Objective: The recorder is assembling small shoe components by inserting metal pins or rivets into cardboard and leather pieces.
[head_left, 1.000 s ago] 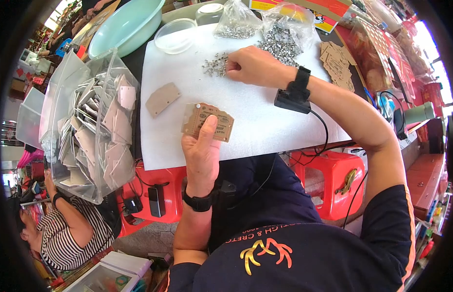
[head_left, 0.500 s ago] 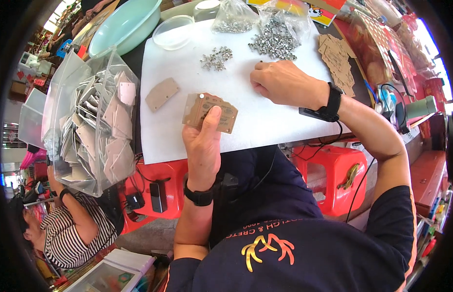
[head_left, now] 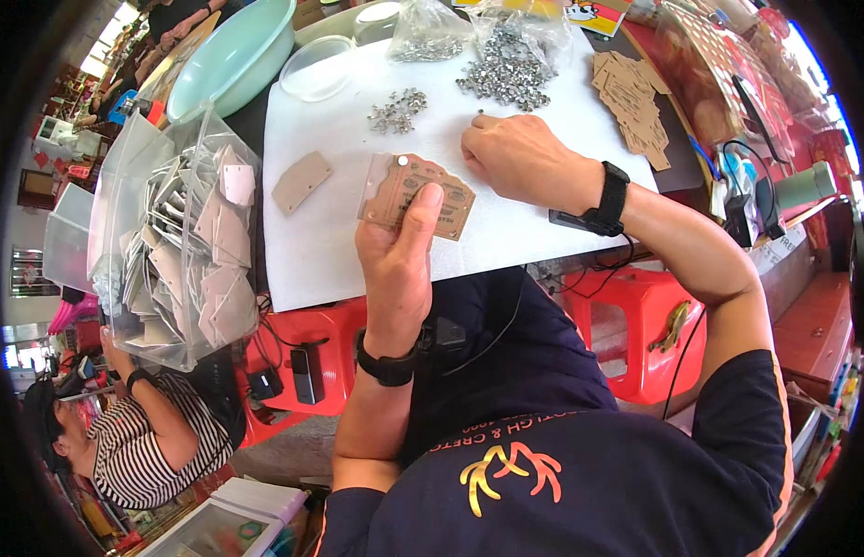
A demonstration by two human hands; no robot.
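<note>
My left hand (head_left: 396, 260) holds up a small fan of brown cardboard tags (head_left: 423, 193) with a clear sleeve at its left edge; a silver eyelet sits at the top corner of the stack. My right hand (head_left: 515, 153) rests on the white board (head_left: 321, 251) just right of the tags, fingers curled and pinched near a small metal piece. A small pile of silver eyelets (head_left: 398, 109) lies beyond the tags, and a bigger heap (head_left: 511, 70) spills from a clear bag. One loose brown tag (head_left: 301, 181) lies to the left.
A clear plastic bin (head_left: 172, 232) full of bagged tags stands at the left. A mint green basin (head_left: 232, 56) and clear lids sit at the back. More brown tags (head_left: 631, 97) lie at the right. Red plastic stools (head_left: 636, 325) stand below. A person in a striped shirt (head_left: 144, 446) sits lower left.
My right hand has drawn back from the eyelet pile toward the tags in my left hand. My left hand has stayed roughly in place with the tags.
</note>
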